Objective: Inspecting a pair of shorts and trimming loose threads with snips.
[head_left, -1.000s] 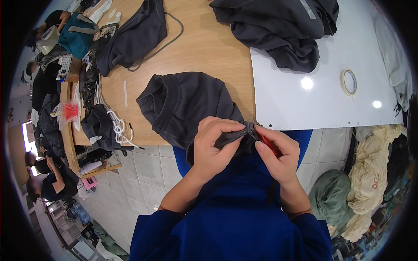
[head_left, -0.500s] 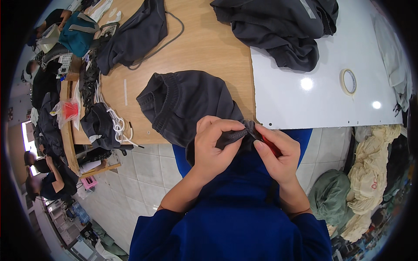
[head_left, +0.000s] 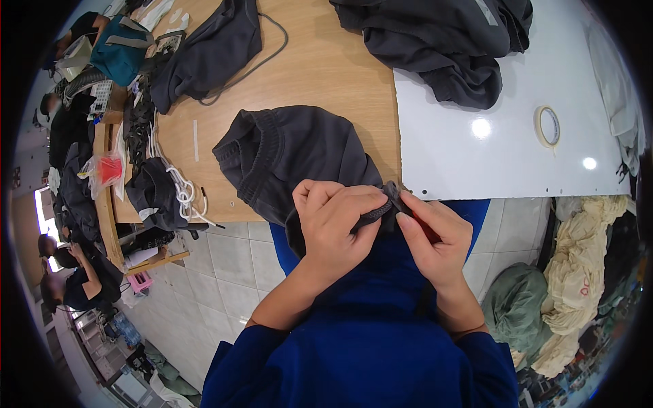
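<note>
A dark grey garment [head_left: 313, 143] with a gathered elastic band lies bunched at the table's front edge, part of it hanging over toward me. My left hand [head_left: 335, 221] is closed on its near edge, pinching the cloth between thumb and fingers. Close beside it, my right hand [head_left: 441, 241] is closed around a small red-handled tool [head_left: 427, 230]. Most of that tool is hidden in the palm, so its kind is unclear. The right thumb and forefinger also meet at a small bit of grey cloth [head_left: 390, 192] sticking up between the two hands.
More dark garments lie on the wooden table [head_left: 326, 68] and the white board [head_left: 449, 156], where a tape roll [head_left: 547, 126] also rests. A white cord [head_left: 185, 194] tops a dark bundle at left. Cloth heaps [head_left: 575, 272] stand at right. Other people are far left.
Both hands stay at the same edge of the garment, with small finger shifts. The left hand's fingers have moved slightly left. The red handle shows a little less than before.
</note>
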Available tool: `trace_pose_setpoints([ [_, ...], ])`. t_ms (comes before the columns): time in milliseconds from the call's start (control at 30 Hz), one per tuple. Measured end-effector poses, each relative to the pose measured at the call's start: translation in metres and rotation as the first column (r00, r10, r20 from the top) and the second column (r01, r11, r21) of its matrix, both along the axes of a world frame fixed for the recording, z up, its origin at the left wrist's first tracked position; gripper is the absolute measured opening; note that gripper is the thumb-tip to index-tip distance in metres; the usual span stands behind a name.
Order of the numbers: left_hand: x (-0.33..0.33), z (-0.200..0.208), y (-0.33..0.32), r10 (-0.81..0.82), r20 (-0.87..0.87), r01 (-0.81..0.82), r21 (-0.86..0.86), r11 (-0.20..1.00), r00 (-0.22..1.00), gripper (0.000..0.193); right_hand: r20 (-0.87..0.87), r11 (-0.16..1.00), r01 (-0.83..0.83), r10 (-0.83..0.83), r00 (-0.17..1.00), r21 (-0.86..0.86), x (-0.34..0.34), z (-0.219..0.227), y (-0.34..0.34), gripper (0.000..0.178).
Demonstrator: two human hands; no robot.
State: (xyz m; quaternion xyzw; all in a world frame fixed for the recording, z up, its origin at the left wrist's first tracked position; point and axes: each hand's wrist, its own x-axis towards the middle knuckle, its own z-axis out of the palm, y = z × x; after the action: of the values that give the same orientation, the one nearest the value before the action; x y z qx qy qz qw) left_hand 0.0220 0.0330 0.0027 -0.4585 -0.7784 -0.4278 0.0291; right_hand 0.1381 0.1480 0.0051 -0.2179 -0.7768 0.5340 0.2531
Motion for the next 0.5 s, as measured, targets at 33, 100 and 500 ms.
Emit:
trace_pose_setpoints([
  [33, 0.0006, -0.0011, -0.0001, 0.012, 0.006, -0.012, 0.004, 1.000, 1.000, 0.025, -0.008, 1.000, -0.001, 0.001, 1.000, -0.005, -0.0003, 0.0000, -0.0002, 0.030],
  [100, 0.0009, -0.0030, -0.0006, 0.022, 0.013, -0.022, 0.008, 1.000, 1.000, 0.024, -0.015, 1.000, -0.002, 0.002, 1.000, -0.010, -0.0003, 0.0000, -0.0002, 0.030],
  [500, 0.0003, -0.0057, -0.0044, 0.016, -0.049, -0.016, 0.001, 1.000, 0.999, 0.025, -0.015, 0.993, -0.019, 0.017, 1.000, -0.115, 0.0021, -0.0015, 0.0004, 0.028],
])
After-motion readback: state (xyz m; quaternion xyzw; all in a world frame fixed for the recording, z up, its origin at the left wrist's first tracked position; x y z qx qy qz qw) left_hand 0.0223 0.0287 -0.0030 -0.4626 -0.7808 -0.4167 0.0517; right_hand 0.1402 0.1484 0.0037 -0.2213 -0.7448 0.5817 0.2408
